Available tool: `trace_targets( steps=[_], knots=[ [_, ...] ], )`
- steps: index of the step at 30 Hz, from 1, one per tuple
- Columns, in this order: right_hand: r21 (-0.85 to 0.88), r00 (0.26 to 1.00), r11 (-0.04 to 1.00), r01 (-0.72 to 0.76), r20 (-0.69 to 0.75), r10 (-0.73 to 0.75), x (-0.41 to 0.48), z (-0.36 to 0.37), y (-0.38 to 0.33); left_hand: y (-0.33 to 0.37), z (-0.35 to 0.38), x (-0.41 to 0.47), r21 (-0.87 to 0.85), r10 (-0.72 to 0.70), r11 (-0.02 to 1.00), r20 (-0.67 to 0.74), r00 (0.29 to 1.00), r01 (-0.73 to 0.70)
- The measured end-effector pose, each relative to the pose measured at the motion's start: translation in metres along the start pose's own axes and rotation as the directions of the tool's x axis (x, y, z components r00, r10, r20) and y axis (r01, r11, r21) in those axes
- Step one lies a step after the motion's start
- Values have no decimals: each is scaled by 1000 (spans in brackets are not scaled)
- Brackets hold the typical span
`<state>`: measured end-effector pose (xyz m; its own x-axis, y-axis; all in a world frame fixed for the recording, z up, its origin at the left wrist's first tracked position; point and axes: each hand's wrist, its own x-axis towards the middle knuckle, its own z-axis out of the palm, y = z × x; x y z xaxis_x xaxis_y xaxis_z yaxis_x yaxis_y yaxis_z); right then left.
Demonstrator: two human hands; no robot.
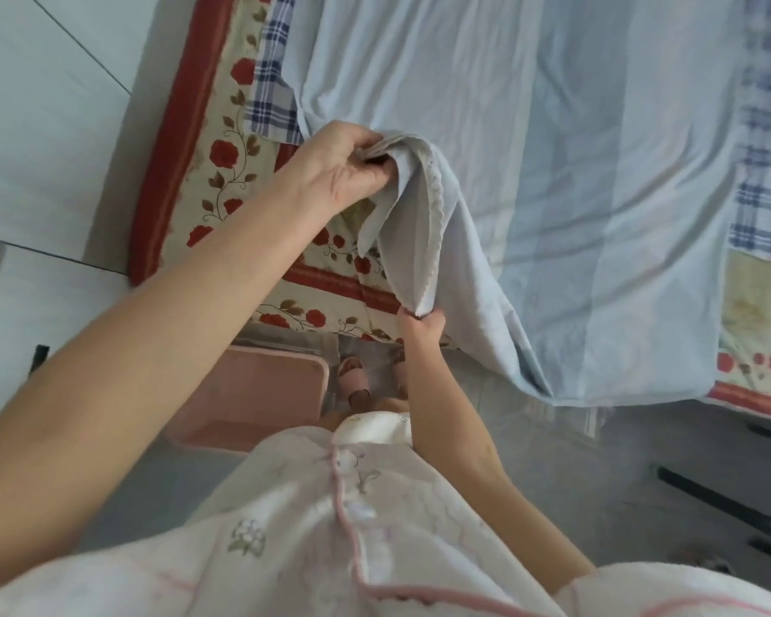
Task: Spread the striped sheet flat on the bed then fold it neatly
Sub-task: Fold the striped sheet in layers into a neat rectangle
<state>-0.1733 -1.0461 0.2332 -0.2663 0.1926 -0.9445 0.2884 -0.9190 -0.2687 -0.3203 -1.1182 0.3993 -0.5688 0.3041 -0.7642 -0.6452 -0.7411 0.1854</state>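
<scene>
Left hand (348, 167) grips striped sheet (575, 171) corner, right hand (419, 325) pinches hem; stripes run away along bed (223, 180).

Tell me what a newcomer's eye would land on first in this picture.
The pale blue striped sheet fills the centre and right, lying over a rose-patterned quilt with a red border that shows at the left. At centre-left, the left hand grips a bunched-up corner of the sheet. Just below it, the right hand pinches the same hem.
</scene>
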Motion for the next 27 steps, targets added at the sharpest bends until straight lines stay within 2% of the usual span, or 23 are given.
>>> trace_targets(
  steps=[1, 2, 4, 6, 7, 8, 9, 10, 12, 14, 16, 17, 19, 20, 21, 22, 23, 25, 27],
  knots=[
    [-191, 993, 979, 71, -84, -88, -1, -9, 3, 2, 0, 4, -15, 6, 1000, -16, 1000, -6],
    [-283, 986, 955, 92, -110, -127, -8, -15, 4, 5, -1, 9, -21, 18, 1000, -48, 999, -19],
    [-341, 994, 937, 72, -55, -96, -24, -30, 4, 15, -11, 22, -16, 68, 997, -124, 990, -71],
    [-158, 993, 984, 78, -77, -91, -40, -44, -13, 30, -27, 34, -8, 91, 996, -188, 978, -94],
    [35, 996, 997, 72, -48, -70, -45, -50, -20, 36, -38, 38, 4, 122, 992, -219, 968, -124],
    [149, 990, 980, 130, -79, -119, -53, -56, -27, 41, -48, 41, 29, 146, 989, -248, 958, -143],
    [312, 986, 940, 140, -134, -102, -63, -60, -37, 46, -57, 47, 53, 144, 989, -263, 954, -135],
    [311, 983, 940, 136, -162, -89, -64, -63, -40, 50, -69, 46, 75, 163, 986, -283, 945, -148],
    [185, 974, 963, 199, -149, -172, -75, -62, -44, 50, -92, 50, 107, 136, 988, -255, 957, -111],
    [115, 967, 970, 214, -165, -194, -82, -54, -46, 33, -114, 43, 242, 12, 968, -303, 953, 64],
    [61, 950, 960, 275, -170, -261, -87, -41, -43, -4, -130, 27, 378, -223, 844, -396, 891, 380],
    [39, 945, 955, 294, -164, -285, -89, -32, -38, -27, -136, 15, 381, -361, 778, -380, 851, 500],
    [-62, 930, 940, 334, -140, -340, -91, -16, -25, -70, -143, -6, 352, -576, 704, -226, 786, 617],
    [-140, 915, 922, 362, -132, -380, -92, -10, -18, -86, -139, -18, 338, -621, 707, -121, 774, 621],
    [-201, 902, 898, 391, -109, -417, -96, -1, -13, -94, -135, -24, 311, -612, 746, -27, 790, 588],
    [-249, 885, 869, 428, -80, -459, -96, -1, -9, -103, -130, -30, 248, -549, 812, 20, 835, 528],
    [-296, 872, 840, 455, -43, -487, -98, 1, -7, -105, -123, -34, 191, -456, 875, 16, 890, 445],
    [-396, 853, 780, 484, 13, -522, -104, -2, -7, -112, -115, -37, 159, -271, 947, -82, 959, 281],
    [-449, 850, 750, 486, 43, -525, -111, -7, -12, -119, -109, -42, 170, -173, 964, -183, 968, 204]
  ],
)
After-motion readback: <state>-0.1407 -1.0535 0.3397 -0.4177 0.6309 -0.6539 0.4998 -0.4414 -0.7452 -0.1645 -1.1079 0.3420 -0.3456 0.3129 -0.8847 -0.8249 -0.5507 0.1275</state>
